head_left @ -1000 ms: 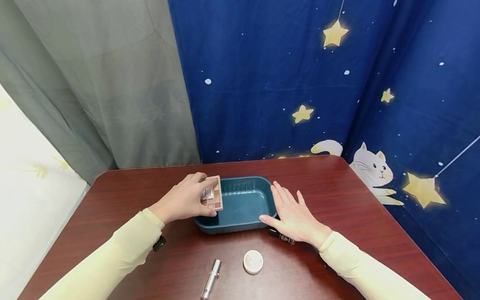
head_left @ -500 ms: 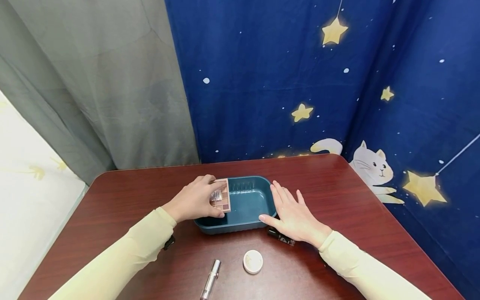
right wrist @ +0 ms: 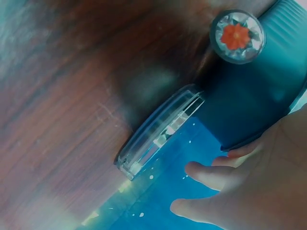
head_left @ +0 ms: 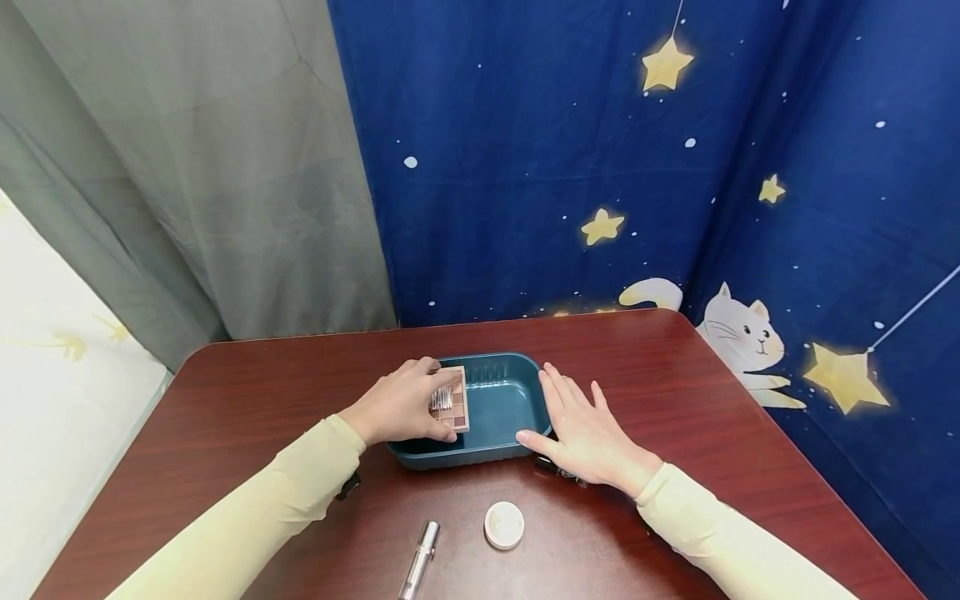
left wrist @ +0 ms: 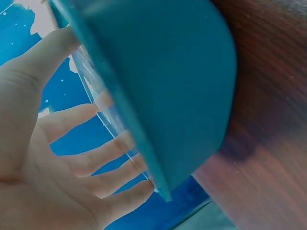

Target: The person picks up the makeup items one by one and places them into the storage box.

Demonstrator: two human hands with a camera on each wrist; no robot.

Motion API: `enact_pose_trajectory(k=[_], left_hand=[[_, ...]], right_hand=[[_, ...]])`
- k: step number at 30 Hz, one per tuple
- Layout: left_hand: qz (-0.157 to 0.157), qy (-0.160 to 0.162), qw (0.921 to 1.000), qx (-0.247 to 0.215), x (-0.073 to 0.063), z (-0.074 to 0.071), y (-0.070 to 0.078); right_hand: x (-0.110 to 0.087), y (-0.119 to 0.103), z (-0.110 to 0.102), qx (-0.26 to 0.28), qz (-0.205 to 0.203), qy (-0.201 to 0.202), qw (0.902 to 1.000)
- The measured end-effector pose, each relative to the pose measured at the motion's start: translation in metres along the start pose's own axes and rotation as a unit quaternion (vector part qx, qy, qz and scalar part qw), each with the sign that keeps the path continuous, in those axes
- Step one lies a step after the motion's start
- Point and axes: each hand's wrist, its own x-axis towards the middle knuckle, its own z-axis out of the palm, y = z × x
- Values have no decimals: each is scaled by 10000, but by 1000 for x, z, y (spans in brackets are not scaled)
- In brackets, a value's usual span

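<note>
My left hand (head_left: pixel 405 406) grips an eyeshadow palette (head_left: pixel 454 408) with a clear lid, thumb on its near edge and fingers on the far one. The palette is over the left part of a teal basket (head_left: pixel 504 421); in the left wrist view its clear edge (left wrist: pixel 98 91) shows at the basket's rim, fingertips along it. At the basket's right end my right hand (head_left: pixel 588 433) rests with straight, spread fingers against the rim. A dark tube (head_left: pixel 557 468) lies partly hidden beneath that hand.
Nearer on the brown table (head_left: pixel 247 392) stand a round white-lidded jar (head_left: pixel 504 525) and a silver tube (head_left: pixel 420 558). The right wrist view shows a clear flat case (right wrist: pixel 160 132) and a round end with a red flower (right wrist: pixel 237 37) beside the basket. Curtains hang behind.
My left hand has moved right and slightly nearer with the palette, further over the basket. The right hand has stayed at the rim.
</note>
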Motion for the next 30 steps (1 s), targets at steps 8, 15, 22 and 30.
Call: enact_pose_trajectory(k=[8,15,22,30], left_hand=[[-26,-88,9999,110,1,9,-5],[215,-60,9995,212,-1,17,-8],[282,17,9992,276,-1,21,-9],[288,61,9984,473,0,29,-11]], right_hand=[[0,1,-1,-59,32,-49,10000],[1,2,0,-60,-12,-37,10000],[1,1,0,-49,-41,4,10000],[1,0,-1,-26,-38,8,10000]])
